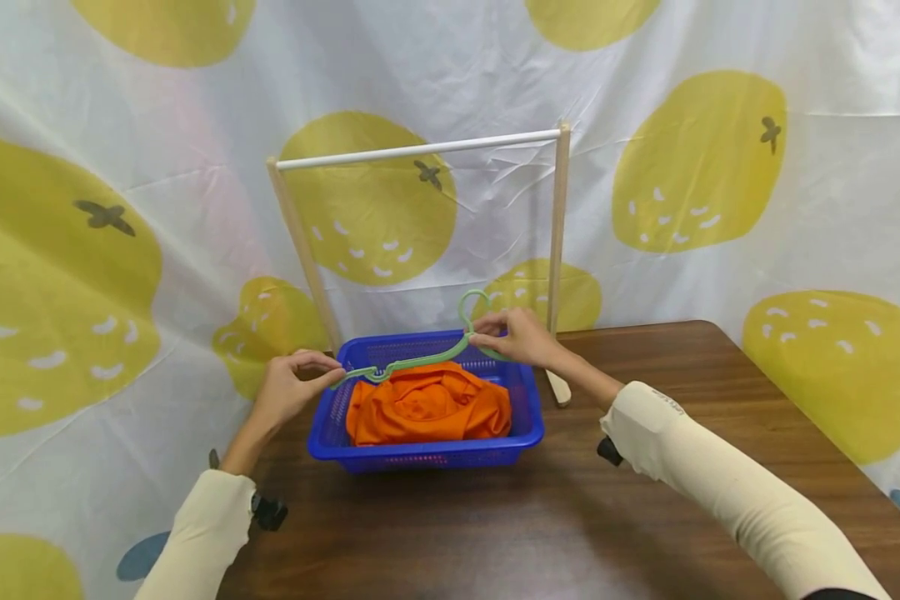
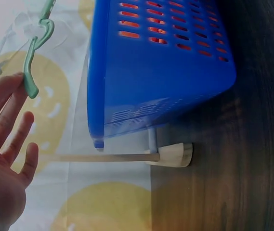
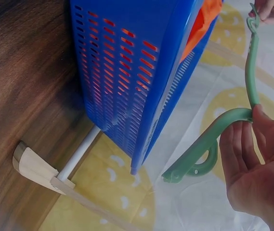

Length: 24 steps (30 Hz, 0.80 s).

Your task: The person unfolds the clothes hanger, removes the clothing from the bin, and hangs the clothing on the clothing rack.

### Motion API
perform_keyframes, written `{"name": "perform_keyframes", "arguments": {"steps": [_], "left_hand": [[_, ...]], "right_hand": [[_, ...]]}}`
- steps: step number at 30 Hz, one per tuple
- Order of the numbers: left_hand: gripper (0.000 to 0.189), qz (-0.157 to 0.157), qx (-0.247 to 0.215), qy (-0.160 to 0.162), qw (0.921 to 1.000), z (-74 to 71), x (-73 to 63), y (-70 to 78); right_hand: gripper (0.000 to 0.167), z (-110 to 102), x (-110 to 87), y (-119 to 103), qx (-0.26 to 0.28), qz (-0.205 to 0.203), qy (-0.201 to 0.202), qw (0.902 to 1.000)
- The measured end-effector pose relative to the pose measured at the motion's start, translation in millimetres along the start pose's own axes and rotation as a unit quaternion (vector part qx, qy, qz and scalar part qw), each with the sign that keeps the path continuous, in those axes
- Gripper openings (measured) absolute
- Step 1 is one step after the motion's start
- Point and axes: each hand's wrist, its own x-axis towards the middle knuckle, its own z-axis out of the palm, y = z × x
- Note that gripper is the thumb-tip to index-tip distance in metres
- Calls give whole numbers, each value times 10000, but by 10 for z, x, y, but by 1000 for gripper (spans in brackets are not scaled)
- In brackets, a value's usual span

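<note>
Clothes hanger of light-green plastic (image 1: 423, 361), slender and hooked: held above an open-topped, perforated blue plastic basket (image 1: 435, 452), long axis running left to right and rising toward the right hand (image 1: 523, 337), which is nearer the hook and pinches just beside its base, while the left hand (image 1: 288, 387) pinches the left tip, its lower fingers loosely spread. Bundle of bright orange fabric (image 1: 427, 408): inside the basket, beneath the hanger, untouched by either hand. Pale wooden rack with white crossbar (image 1: 420, 150): behind the basket, bar higher than the hook.
</note>
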Motion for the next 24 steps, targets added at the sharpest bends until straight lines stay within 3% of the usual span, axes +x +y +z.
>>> {"name": "perform_keyframes", "arguments": {"steps": [8,18,24], "left_hand": [[14,17,-118,-27,9999,37,5,3],[15,553,403,-798,9945,251,115,153],[13,699,360,-950,9924,371,182,198]], "right_hand": [[26,41,42,-16,113,-36,-82,9999],[27,146,143,-118,206,-236,-78,9995],[25,188,169,-187,306,-207,-170,9992]]}}
